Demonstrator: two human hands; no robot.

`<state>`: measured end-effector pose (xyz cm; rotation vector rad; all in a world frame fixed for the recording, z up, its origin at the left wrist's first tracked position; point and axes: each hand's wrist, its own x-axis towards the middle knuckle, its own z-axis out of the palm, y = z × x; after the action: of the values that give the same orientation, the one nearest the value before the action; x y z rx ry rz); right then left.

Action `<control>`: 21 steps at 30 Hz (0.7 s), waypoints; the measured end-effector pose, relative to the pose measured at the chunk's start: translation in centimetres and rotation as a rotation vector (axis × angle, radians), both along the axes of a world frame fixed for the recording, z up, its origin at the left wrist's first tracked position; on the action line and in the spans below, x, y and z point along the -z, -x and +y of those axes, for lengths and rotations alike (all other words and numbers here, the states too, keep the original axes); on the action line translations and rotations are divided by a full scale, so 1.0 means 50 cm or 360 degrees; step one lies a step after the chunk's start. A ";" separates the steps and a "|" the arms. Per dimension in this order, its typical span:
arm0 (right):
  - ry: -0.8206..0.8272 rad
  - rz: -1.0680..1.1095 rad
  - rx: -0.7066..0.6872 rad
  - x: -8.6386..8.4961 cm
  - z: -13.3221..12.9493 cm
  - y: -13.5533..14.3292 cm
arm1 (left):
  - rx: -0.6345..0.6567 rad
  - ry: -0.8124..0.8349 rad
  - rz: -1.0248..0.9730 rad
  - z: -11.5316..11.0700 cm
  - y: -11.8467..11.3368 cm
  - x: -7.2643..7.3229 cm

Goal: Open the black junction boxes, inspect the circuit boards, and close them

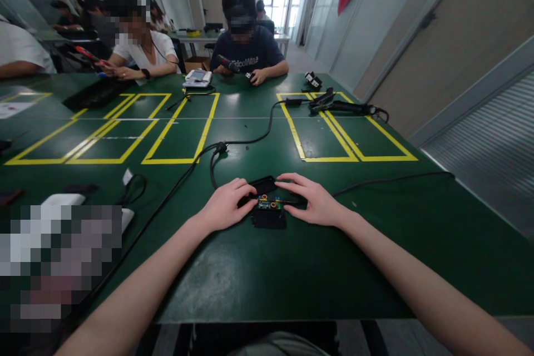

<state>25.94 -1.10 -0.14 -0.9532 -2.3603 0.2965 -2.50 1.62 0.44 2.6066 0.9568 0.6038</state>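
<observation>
A small green circuit board with copper coils lies in front of me on the green table. A black plastic cover sits just behind it, and a second flat black casing piece is on its near side. My left hand has its thumb and forefinger closed at the left end of the board, beside the cover. My right hand is spread open around the right side, its forefinger at the cover's corner and its thumb near the board. A black cable runs from the board beneath my right hand.
A long black cord with a plug crosses the table. Black tools lie at the back right, inside yellow tape outlines. White devices are at the left. Across the table, a person handles small parts.
</observation>
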 end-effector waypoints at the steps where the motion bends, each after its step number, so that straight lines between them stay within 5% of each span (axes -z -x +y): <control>1: -0.0010 -0.0016 -0.0018 0.002 0.000 0.002 | 0.0000 0.0000 -0.0006 0.000 0.000 0.000; 8: -0.0066 0.0012 -0.0122 0.006 -0.003 0.024 | 0.0016 -0.0001 0.0003 0.000 0.001 0.000; 21: -0.0059 0.0017 0.0017 0.007 -0.007 0.021 | 0.0004 0.0008 0.0069 0.001 0.003 -0.005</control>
<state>24.90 -1.43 -0.49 -0.9444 -2.3421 0.2520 -2.66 1.68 0.72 2.6259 0.9670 0.5459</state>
